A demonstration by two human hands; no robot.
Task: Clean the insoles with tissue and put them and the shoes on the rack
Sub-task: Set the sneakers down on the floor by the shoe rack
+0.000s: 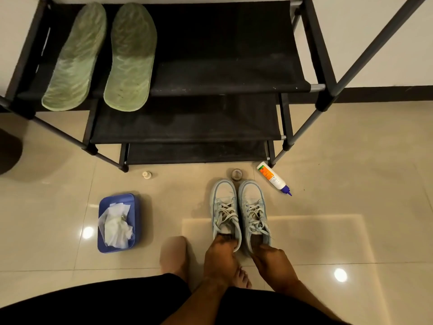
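The shoes [251,200] were seen on the floor in front of the rack [222,73], their heels gripped by the curled left hand [220,256] and right hand [273,261]. The insoles [131,57] were laid on the rack. The shoes would best be lifted level and set beside them.

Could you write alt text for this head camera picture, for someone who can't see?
Seen from above, the left hand grips the heel of the left sneaker and the right hand that of the right sneaker, both on the floor. Two green insoles lie on the black rack; a blue tray holds crumpled tissue.
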